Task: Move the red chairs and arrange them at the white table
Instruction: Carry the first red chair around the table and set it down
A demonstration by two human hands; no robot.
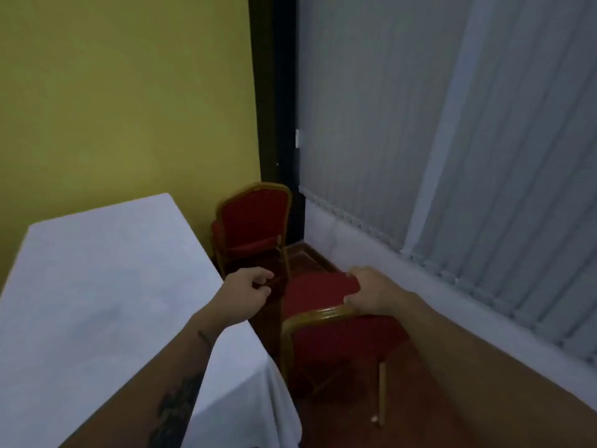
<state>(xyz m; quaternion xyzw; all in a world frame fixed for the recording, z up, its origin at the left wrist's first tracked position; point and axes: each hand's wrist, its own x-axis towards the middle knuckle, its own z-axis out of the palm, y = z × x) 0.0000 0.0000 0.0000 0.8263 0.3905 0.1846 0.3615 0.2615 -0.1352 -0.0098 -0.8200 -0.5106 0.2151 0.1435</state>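
A red chair with a gold frame (336, 344) stands just right of the white table (97, 286), its back towards me. My right hand (371, 294) grips the top rail of this chair's back at its right end. My left hand (248, 291) hovers above the table's right edge, fingers curled and holding nothing, clear of the chair. A second red chair (253, 221) stands in the far corner beyond the table, facing me.
A yellow wall (129, 92) runs behind the table. Grey vertical blinds (452, 140) cover the right wall above a white ledge (387, 253). A narrow strip of dark red floor (420, 399) lies between table and ledge.
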